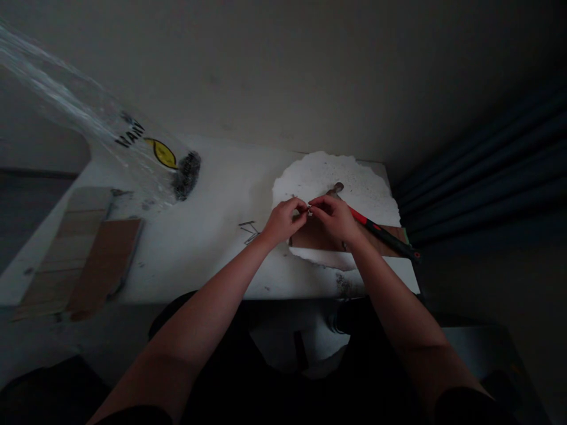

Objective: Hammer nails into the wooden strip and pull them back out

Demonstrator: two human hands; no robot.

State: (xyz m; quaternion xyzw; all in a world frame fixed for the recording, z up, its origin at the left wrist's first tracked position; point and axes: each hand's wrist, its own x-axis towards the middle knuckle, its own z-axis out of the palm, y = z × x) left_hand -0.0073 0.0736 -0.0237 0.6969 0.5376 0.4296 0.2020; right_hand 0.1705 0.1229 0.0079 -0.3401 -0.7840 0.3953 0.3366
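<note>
My left hand (286,221) and my right hand (335,217) meet fingertip to fingertip above a brown wooden board (316,233). Both are closed in a pinch around something tiny, too small and dark to name. Under them the board lies on a ragged white slab (305,177). A hammer (384,235) with a red and black handle rests across the board, partly behind my right hand; its metal head points away from me. Several nails (249,229) lie loose on the white table left of my left hand.
On the white table (212,248), two wooden boards (104,260) jut over the front edge at the left. A clear plastic bag (150,159) with a yellow mark stands behind them. A wall closes off the back, and a dark curtain (487,183) hangs at the right.
</note>
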